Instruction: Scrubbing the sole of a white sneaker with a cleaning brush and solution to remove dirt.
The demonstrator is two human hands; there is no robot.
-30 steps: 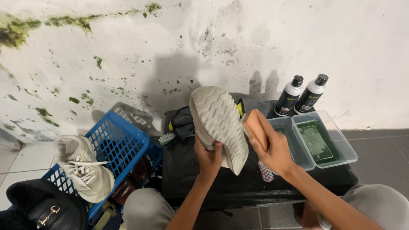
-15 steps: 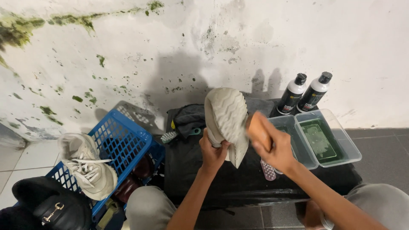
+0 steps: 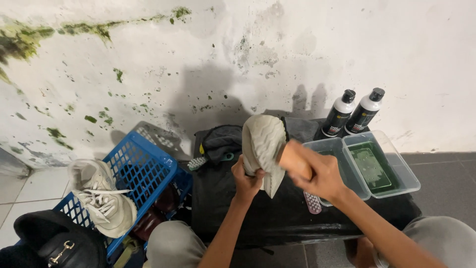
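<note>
My left hand (image 3: 246,180) grips a pale grey sneaker (image 3: 263,147) by its lower end, sole turned toward me and tilted upright above a black-covered low table (image 3: 233,203). My right hand (image 3: 325,176) is closed on a brown wooden-backed brush (image 3: 293,158) pressed against the right side of the sneaker's sole. The hand is blurred. The brush's bristles are hidden against the shoe.
Two clear plastic tubs (image 3: 391,171) with greenish water sit at the right, two black-and-white bottles (image 3: 351,113) behind them. A small brush (image 3: 314,202) lies below the tubs. A blue basket (image 3: 141,173) at left holds a second sneaker (image 3: 101,198); a black bag (image 3: 49,240) sits bottom left.
The sneaker has turned more edge-on and shifted slightly right. My right hand with the brush has slid along the sole, staying against its right side.
</note>
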